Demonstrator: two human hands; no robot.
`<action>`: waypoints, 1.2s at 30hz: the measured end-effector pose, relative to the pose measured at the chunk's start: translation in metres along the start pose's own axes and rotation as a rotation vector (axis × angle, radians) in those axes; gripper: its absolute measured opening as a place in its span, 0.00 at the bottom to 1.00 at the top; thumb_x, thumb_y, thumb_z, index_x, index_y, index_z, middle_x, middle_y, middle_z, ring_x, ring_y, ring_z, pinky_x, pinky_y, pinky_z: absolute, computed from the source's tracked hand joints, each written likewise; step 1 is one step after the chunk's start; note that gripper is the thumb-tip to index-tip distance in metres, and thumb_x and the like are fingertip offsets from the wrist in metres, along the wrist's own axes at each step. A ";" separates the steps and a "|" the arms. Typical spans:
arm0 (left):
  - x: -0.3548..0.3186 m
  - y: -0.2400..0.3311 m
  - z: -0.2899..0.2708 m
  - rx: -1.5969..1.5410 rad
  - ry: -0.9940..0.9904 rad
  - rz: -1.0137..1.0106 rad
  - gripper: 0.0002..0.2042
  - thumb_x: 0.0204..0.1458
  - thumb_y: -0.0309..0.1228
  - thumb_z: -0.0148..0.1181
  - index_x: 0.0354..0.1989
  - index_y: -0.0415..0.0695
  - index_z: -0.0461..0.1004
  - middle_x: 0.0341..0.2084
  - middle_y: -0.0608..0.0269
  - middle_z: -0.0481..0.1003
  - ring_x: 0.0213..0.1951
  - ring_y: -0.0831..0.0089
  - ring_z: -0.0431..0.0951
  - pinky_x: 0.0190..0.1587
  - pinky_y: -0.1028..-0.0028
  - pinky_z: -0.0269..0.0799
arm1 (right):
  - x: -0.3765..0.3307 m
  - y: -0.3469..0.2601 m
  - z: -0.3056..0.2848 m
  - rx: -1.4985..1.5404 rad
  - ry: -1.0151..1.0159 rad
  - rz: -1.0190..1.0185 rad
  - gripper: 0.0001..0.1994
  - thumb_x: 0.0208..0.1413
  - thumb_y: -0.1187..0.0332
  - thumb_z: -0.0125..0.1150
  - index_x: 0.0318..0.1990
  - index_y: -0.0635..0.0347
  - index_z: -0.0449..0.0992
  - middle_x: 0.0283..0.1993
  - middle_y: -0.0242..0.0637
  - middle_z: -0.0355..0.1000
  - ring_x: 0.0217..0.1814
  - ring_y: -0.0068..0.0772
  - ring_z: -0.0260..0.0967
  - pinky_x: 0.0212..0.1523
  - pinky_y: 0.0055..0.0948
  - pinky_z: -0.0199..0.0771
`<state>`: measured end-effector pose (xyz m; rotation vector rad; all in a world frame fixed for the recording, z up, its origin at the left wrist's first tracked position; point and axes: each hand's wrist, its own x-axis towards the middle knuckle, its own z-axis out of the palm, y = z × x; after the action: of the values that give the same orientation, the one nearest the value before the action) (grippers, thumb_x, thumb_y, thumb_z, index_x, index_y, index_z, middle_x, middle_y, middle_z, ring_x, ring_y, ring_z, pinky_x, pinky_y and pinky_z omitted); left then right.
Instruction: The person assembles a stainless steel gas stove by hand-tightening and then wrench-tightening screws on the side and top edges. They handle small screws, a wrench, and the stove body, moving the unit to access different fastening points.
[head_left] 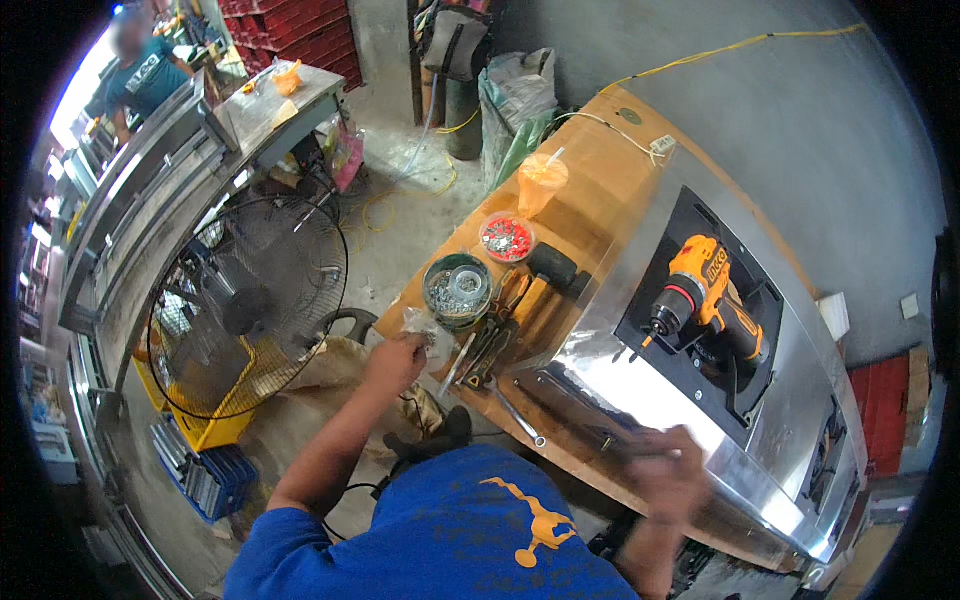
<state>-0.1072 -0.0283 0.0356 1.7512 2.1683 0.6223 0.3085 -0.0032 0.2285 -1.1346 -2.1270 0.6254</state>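
Observation:
My left hand (396, 364) is closed at the table's near left edge, its fingers on a crumpled clear plastic bag (432, 338). Motion smears my right hand (668, 472), which is over the near side of the metal panel (625, 370); its fingers and anything in them cannot be made out. An orange and black cordless drill (704, 290) lies on the panel's dark recessed plate. Between my hands, pliers (492, 352) and a combination wrench (518, 415) rest on the wooden table (590, 225).
A dark tub of screws (436, 290), a container of red and white small parts (507, 238), a black mallet head (552, 265) and an orange bag (541, 182) stand along the table. Left are a floor fan (240, 300) and a yellow crate (205, 428). Another person (145, 80) is far left.

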 end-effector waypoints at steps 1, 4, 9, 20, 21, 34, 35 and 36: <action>0.002 -0.001 0.002 0.058 -0.071 -0.023 0.07 0.52 0.32 0.59 0.36 0.44 0.78 0.34 0.51 0.78 0.34 0.49 0.80 0.38 0.53 0.75 | 0.011 -0.020 0.050 0.034 -0.359 -0.108 0.18 0.58 0.56 0.60 0.45 0.62 0.79 0.41 0.47 0.77 0.42 0.46 0.76 0.47 0.39 0.75; 0.007 -0.007 0.010 0.193 -0.147 -0.089 0.07 0.51 0.32 0.57 0.35 0.45 0.79 0.33 0.51 0.78 0.34 0.49 0.80 0.38 0.54 0.75 | 0.062 -0.042 0.195 0.249 -0.703 -0.242 0.14 0.59 0.62 0.55 0.45 0.61 0.78 0.42 0.52 0.75 0.45 0.56 0.73 0.47 0.47 0.73; 0.005 -0.017 0.014 0.171 -0.122 -0.048 0.08 0.51 0.30 0.54 0.36 0.45 0.78 0.33 0.52 0.78 0.35 0.49 0.80 0.37 0.54 0.75 | 0.110 -0.014 0.292 0.053 -0.712 -0.120 0.13 0.57 0.63 0.55 0.42 0.62 0.79 0.43 0.52 0.75 0.48 0.58 0.72 0.49 0.50 0.72; 0.014 -0.019 0.015 0.142 -0.150 -0.069 0.09 0.46 0.26 0.56 0.37 0.43 0.77 0.28 0.49 0.79 0.35 0.48 0.80 0.37 0.51 0.74 | 0.129 0.016 0.351 -0.247 -0.820 0.365 0.17 0.59 0.61 0.46 0.44 0.58 0.80 0.47 0.48 0.77 0.50 0.55 0.76 0.48 0.50 0.75; 0.016 -0.020 0.015 0.152 -0.177 -0.060 0.09 0.46 0.26 0.56 0.37 0.43 0.77 0.28 0.49 0.79 0.35 0.48 0.80 0.37 0.51 0.74 | 0.128 0.019 0.352 -0.250 -0.823 0.304 0.17 0.59 0.61 0.46 0.45 0.58 0.80 0.47 0.49 0.77 0.50 0.55 0.75 0.49 0.50 0.74; 0.020 -0.029 0.036 0.150 -0.187 -0.262 0.10 0.55 0.28 0.50 0.35 0.40 0.79 0.35 0.43 0.79 0.40 0.48 0.80 0.41 0.52 0.74 | 0.124 0.020 0.370 0.001 -0.835 0.289 0.18 0.59 0.63 0.46 0.41 0.64 0.81 0.44 0.57 0.77 0.43 0.56 0.78 0.45 0.52 0.76; 0.016 -0.031 0.033 0.106 -0.123 -0.160 0.11 0.55 0.28 0.50 0.37 0.40 0.80 0.36 0.42 0.79 0.42 0.47 0.80 0.42 0.52 0.73 | 0.120 0.017 0.372 -0.044 -0.689 0.202 0.16 0.59 0.64 0.48 0.42 0.65 0.79 0.46 0.59 0.76 0.48 0.57 0.76 0.47 0.51 0.75; 0.016 -0.032 0.030 -0.011 -0.132 -0.131 0.11 0.55 0.30 0.52 0.38 0.39 0.79 0.38 0.42 0.79 0.42 0.47 0.80 0.43 0.53 0.73 | 0.122 0.017 0.372 -0.043 -0.789 0.135 0.17 0.59 0.64 0.47 0.43 0.67 0.78 0.47 0.59 0.76 0.48 0.58 0.76 0.47 0.51 0.75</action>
<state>-0.1234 -0.0138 -0.0053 1.5821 2.1625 0.4713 -0.0033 0.0689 0.0018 -1.1812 -2.7247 1.2545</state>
